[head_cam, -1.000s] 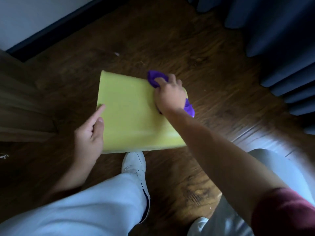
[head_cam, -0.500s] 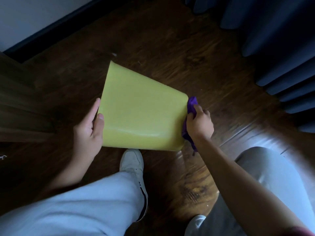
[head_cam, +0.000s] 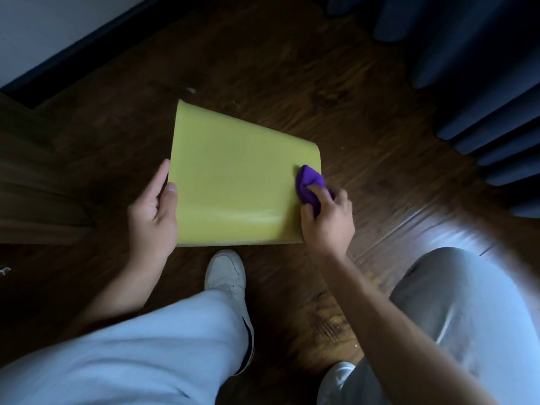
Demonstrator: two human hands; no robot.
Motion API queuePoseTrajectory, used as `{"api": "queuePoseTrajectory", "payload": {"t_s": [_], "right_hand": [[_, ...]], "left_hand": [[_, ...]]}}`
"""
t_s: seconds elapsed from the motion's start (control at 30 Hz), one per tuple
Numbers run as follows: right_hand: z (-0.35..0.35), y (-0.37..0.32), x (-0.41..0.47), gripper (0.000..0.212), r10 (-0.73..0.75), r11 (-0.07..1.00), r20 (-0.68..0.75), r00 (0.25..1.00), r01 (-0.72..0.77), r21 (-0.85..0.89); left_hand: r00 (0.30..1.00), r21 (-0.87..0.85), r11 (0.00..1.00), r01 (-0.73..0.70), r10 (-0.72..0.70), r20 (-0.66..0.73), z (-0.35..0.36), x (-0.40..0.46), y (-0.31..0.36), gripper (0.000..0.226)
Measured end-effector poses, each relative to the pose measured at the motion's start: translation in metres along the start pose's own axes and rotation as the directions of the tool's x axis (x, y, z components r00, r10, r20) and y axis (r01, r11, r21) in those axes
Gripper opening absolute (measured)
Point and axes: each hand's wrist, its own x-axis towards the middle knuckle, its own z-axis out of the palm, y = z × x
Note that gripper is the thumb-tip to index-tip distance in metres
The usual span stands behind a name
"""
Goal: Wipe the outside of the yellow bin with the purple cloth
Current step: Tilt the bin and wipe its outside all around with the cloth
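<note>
The yellow bin [head_cam: 233, 182] lies on its side on the dark wooden floor, one broad flat wall facing up at me. My left hand [head_cam: 153, 213] grips its left edge, thumb on the top face and fingers down the side. My right hand [head_cam: 328, 219] is closed around the bunched purple cloth [head_cam: 309, 185] and presses it against the bin's right edge, near the rounded corner. The bin's opening is hidden from view.
Dark blue curtain folds [head_cam: 473, 83] hang at the upper right. A dark skirting board [head_cam: 73, 54] runs along the wall at the upper left, and wooden furniture [head_cam: 32, 182] stands to the left. My white shoe [head_cam: 226, 273] sits just below the bin, legs in pale trousers either side.
The right hand with the cloth went from the top face down over the bin's right side, then back up onto the right edge. The bin has turned slightly; the left hand now grips its edge.
</note>
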Motion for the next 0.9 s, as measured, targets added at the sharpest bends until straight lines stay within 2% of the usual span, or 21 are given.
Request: {"api": "queuePoseTrajectory", "payload": {"t_s": [0.13,0.27,0.4,0.43,0.5,0.57,0.6,0.67,0.8,0.9], "right_hand": [[0.019,-0.038,-0.045,0.045,-0.029,0.986,-0.001,1.0,0.029,0.165],[0.032,-0.083,-0.062,0.05,-0.082,0.949,0.008,0.997,0.076,0.306],[0.023,-0.1,-0.067,0.046,-0.295,0.899,0.086,0.951,0.246,0.361],[0.016,-0.096,-0.063,0.044,-0.3,0.895,0.087,0.95,0.249,0.371],[0.001,-0.081,-0.049,0.042,-0.203,0.904,0.02,0.979,0.18,0.387],[-0.014,-0.07,-0.03,0.041,-0.082,0.918,-0.049,0.995,0.095,0.384],[-0.021,-0.073,-0.023,0.042,-0.07,0.923,-0.051,0.996,0.084,0.376],[-0.028,-0.094,-0.019,0.045,-0.174,0.923,0.002,0.985,0.162,0.349],[-0.016,-0.142,-0.044,0.053,-0.471,0.87,0.097,0.877,0.443,0.215],[0.007,-0.131,-0.06,0.054,-0.47,0.881,0.092,0.878,0.461,0.107]], "left_hand": [[0.996,-0.062,0.998,-0.015,0.02,0.086,0.01,-0.005,0.018,0.046],[0.996,-0.05,0.998,-0.034,0.038,0.084,0.012,0.005,0.032,0.046],[0.999,-0.064,0.997,-0.042,0.043,0.013,0.005,0.015,0.035,0.047],[0.999,-0.067,0.997,-0.032,0.032,0.01,0.003,0.016,0.034,0.047],[0.999,-0.054,0.999,-0.009,0.01,0.031,0.002,0.017,0.031,0.046],[0.998,-0.039,0.999,-0.012,0.015,0.055,0.005,0.016,0.031,0.046],[0.997,-0.03,0.999,-0.026,0.028,0.065,0.007,0.016,0.031,0.046],[0.994,0.006,0.998,-0.059,0.058,0.088,0.009,0.016,0.034,0.045],[0.994,0.022,0.996,-0.092,0.09,0.066,0.011,0.02,0.038,0.052],[0.994,0.036,0.994,-0.104,0.103,0.02,0.014,0.021,0.036,0.049]]}}
